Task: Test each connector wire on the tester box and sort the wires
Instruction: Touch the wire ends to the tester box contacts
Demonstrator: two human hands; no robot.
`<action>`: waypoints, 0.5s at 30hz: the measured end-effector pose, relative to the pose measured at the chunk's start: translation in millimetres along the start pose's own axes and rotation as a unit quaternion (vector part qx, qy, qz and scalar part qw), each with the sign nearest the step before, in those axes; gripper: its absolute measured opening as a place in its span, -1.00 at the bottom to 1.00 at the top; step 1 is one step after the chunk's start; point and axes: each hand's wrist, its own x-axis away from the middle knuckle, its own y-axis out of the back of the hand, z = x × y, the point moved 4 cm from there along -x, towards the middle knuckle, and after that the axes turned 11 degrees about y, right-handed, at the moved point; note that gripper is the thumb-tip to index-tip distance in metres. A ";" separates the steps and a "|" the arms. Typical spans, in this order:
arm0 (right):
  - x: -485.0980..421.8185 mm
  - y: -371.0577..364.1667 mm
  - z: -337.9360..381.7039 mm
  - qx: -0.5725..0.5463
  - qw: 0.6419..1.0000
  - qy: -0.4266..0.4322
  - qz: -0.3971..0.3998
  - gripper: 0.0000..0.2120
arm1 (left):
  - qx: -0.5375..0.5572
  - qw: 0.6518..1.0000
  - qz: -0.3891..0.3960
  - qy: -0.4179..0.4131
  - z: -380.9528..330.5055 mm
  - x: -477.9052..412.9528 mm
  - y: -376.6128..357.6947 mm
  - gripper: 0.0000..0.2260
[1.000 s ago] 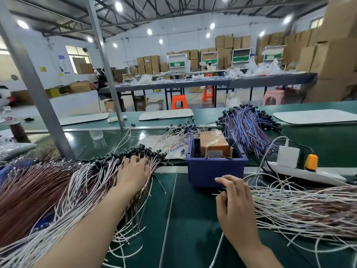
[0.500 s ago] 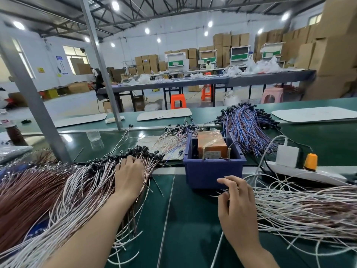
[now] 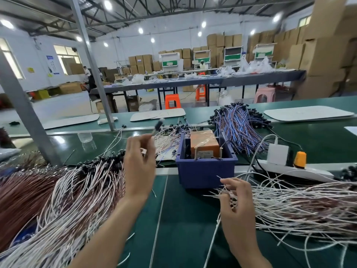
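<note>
Right hand (image 3: 237,206) low among loose wire ends, left hand (image 3: 140,163) raised with one connector wire (image 3: 158,126) pinched in its fingertips.
Nearest, on the green counter (image 3: 183,229), the right hand curls its fingers into the thin white ends at the edge of the right pile (image 3: 299,206); whether it actually grips one cannot be told. The left hand is lifted above the left pile (image 3: 67,200) of white and brown wires, and the black connector of its wire points up and away, blurred. Just beyond the hands stands a blue bin (image 3: 206,173) with the orange tester box (image 3: 204,142) inside it. Right of the bin lies a white power strip (image 3: 309,171) carrying a white adapter (image 3: 277,153) and an orange plug (image 3: 299,158). Behind the bin a bundle of blue wires (image 3: 239,128) is heaped. Farther off are orange stools (image 3: 172,101) and stacked cardboard boxes (image 3: 324,45).
</note>
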 end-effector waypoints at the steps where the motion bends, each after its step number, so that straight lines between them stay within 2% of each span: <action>1: -0.9 2.4 -2.2 -0.090 0.993 -0.073 -0.010 -0.65 | 0.024 0.998 0.023 -0.049 -21.3 14.7 -6.3 -0.94; 2: -3.8 5.4 -7.1 -0.203 0.965 -0.163 -0.035 -0.71 | 0.043 0.993 0.061 -0.088 -37.3 32.3 -15.3 -0.94; 3: -6.3 8.6 -11.4 -0.327 0.908 -0.253 -0.063 -0.77 | 0.055 0.986 0.105 -0.113 -48.3 52.4 -26.1 -0.94; 4: -8.4 12.5 -12.7 -0.438 0.836 -0.319 -0.088 -0.78 | 0.057 0.979 0.147 -0.128 -54.2 74.1 -37.6 -0.93; 5: -9.8 19.1 -13.1 -0.517 0.773 -0.351 -0.111 -0.73 | 0.050 0.973 0.184 -0.133 -56.3 95.4 -49.3 -0.92; 7: -12.9 32.6 -15.1 -0.604 0.690 -0.362 -0.164 -0.67 | 0.014 0.962 0.240 -0.127 -54.5 132.2 -71.7 -0.89; 8: -12.6 37.9 -16.1 -0.620 0.675 -0.357 -0.180 -0.67 | 0.000 0.959 0.257 -0.123 -52.7 145.8 -80.5 -0.88; 11: -12.7 46.5 -20.8 -0.602 0.702 -0.336 -0.181 -0.72 | -0.020 0.951 0.271 -0.146 -52.8 166.5 -94.6 -0.87; 15: -16.6 52.1 -25.8 -0.618 0.696 -0.314 -0.188 -0.74 | -0.019 0.934 0.306 -0.186 -54.1 169.0 -95.7 -0.87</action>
